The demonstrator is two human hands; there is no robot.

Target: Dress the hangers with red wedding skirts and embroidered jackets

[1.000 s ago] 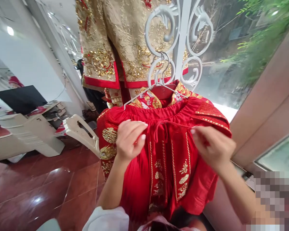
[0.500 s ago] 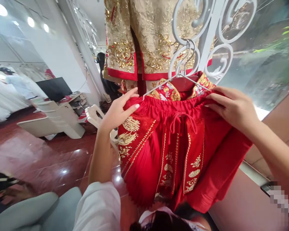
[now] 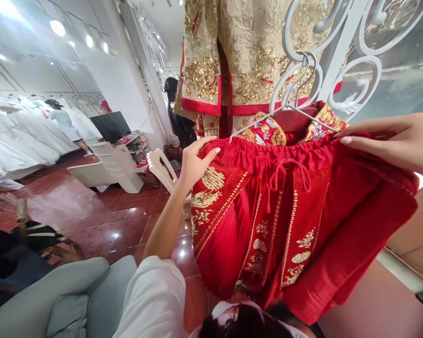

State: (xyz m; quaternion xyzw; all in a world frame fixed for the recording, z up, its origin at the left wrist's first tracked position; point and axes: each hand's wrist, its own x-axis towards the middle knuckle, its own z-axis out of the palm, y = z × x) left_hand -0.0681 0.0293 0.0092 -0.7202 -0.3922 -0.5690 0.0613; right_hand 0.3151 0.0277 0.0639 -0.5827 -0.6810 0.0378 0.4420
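Note:
A red skirt with gold embroidery and a drawstring waist hangs from a wire hanger hooked on a white scrolled metal stand. My left hand pinches the left end of the waistband. At the right end of the waistband my right hand grips the fabric with its fingers pressed together. A gold embroidered garment with red trim hangs behind and above the skirt.
White plastic chairs and a white desk with a dark screen stand on the glossy red tiled floor. A person stands among white dresses at far left. A grey cushion lies at bottom left.
My hands have spread further apart along the waistband, the right one moving right. The view has shifted, so the skirt now sits further right and more of the room shows at left.

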